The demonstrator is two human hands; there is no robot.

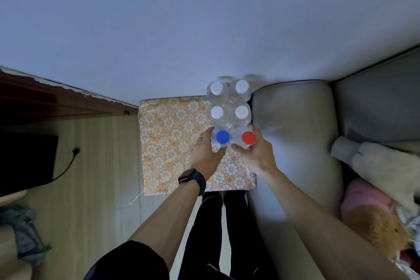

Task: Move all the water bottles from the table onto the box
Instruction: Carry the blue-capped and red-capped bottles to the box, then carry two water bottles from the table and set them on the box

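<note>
Bottles upright in two columns at far right of patterned cloth surface (168,143), against grey sofa arm (293,134). Left hand (204,154) clasping blue-capped bottle (222,136); right hand (256,154) clasping red-capped bottle (248,137) (touching side by side). Four white-capped bottles (217,112) just behind.

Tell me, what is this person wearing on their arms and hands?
Both forearms are bare. The left wrist carries a black smartwatch, and a thin silver ring sits on a finger of the left hand. The right hand wears nothing. A dark short sleeve covers the left upper arm.
</note>
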